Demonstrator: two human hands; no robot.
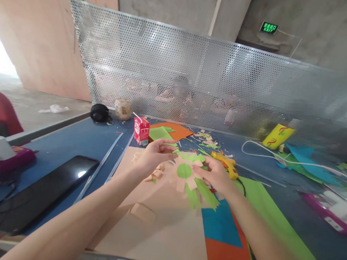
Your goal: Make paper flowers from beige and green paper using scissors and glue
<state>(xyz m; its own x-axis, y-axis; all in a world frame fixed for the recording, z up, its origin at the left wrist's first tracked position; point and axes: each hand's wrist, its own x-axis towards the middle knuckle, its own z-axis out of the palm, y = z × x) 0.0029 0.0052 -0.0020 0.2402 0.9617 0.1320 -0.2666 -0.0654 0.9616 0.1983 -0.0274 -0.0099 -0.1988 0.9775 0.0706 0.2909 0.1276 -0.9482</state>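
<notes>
A paper flower with a round green centre and peach and green petals is held above the blue table. My left hand pinches its upper left petals between thumb and fingers. My right hand grips its right side, fingers curled over the petals. Under the flower lies a large peach paper sheet with loose peach cut pieces on it.
A red drink carton stands behind orange and green sheets. A yellow glue gun, blue, orange and green paper, a black tablet on the left, a white cable and scraps surround me. A perforated metal screen fences the table's far edge; a person sits behind it.
</notes>
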